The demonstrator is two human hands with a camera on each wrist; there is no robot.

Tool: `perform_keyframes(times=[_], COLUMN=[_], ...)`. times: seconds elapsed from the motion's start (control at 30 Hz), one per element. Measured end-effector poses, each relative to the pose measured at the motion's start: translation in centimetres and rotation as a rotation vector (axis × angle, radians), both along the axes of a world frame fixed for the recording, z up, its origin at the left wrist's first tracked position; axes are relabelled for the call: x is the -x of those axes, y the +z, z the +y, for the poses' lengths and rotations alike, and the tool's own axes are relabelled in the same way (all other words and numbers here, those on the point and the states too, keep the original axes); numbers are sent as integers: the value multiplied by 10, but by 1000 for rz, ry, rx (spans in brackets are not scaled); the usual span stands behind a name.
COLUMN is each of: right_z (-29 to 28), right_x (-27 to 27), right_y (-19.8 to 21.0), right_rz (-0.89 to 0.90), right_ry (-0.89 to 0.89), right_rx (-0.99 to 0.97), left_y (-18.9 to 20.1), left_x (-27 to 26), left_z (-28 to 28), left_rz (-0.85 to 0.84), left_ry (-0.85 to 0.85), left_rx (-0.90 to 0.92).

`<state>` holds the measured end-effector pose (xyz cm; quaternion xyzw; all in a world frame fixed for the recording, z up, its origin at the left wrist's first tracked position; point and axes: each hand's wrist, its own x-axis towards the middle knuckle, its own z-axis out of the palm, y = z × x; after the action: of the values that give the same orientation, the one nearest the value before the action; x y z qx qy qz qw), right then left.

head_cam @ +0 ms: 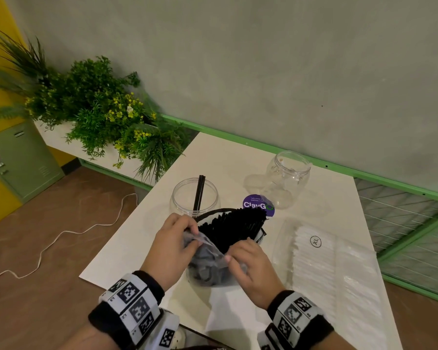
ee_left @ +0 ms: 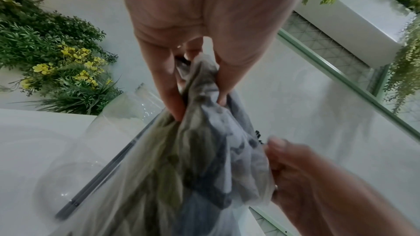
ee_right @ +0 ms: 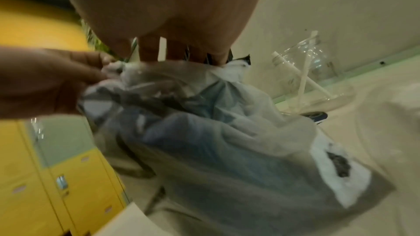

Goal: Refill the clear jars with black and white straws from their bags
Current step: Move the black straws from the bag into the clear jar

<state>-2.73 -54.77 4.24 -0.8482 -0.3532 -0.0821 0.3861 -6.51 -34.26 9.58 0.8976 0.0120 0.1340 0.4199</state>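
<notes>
A clear plastic bag of black straws [head_cam: 228, 238] stands near the table's front, its mouth facing away from me. My left hand [head_cam: 173, 245] pinches the bag's crumpled rim [ee_left: 200, 85] on the left. My right hand [head_cam: 248, 261] pinches the rim on the right [ee_right: 177, 67]. Just behind the bag a clear jar [head_cam: 194, 195] holds two black straws [head_cam: 199, 193]. A second clear jar [head_cam: 287, 178] at the back holds a couple of white straws [ee_right: 304, 76]. A flat clear bag of white straws [head_cam: 321, 269], marked XL, lies at the right.
A round purple sticker [head_cam: 257, 204] lies on the white table [head_cam: 137, 236] between the jars. A planter of green and yellow foliage [head_cam: 99, 109] stands beyond the table's left edge. A green-framed mesh panel [head_cam: 402, 223] runs along the right side. A white cord [head_cam: 61, 236] trails on the floor.
</notes>
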Motion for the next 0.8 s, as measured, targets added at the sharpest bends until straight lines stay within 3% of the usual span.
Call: perform_keyframes(times=[0.23, 0.37, 0.43, 0.63, 0.8], right_z=[5, 3, -2, -3, 6], right_x=[1, 1, 1, 0, -11], right_y=[9, 2, -5, 3, 10], right_rz=[44, -171, -243, 92, 204], right_ry=[10, 20, 62, -44, -109], right_rx=[-15, 104, 185, -60, 134], left_y=[1, 5, 4, 4, 5], left_x=[2, 4, 0, -8, -8], left_z=[-2, -8, -8, -3, -5], left_rz=[9, 36, 6, 103, 210], left_ry=[-22, -50, 2, -124, -218], left_rx=[23, 133, 99, -50, -101])
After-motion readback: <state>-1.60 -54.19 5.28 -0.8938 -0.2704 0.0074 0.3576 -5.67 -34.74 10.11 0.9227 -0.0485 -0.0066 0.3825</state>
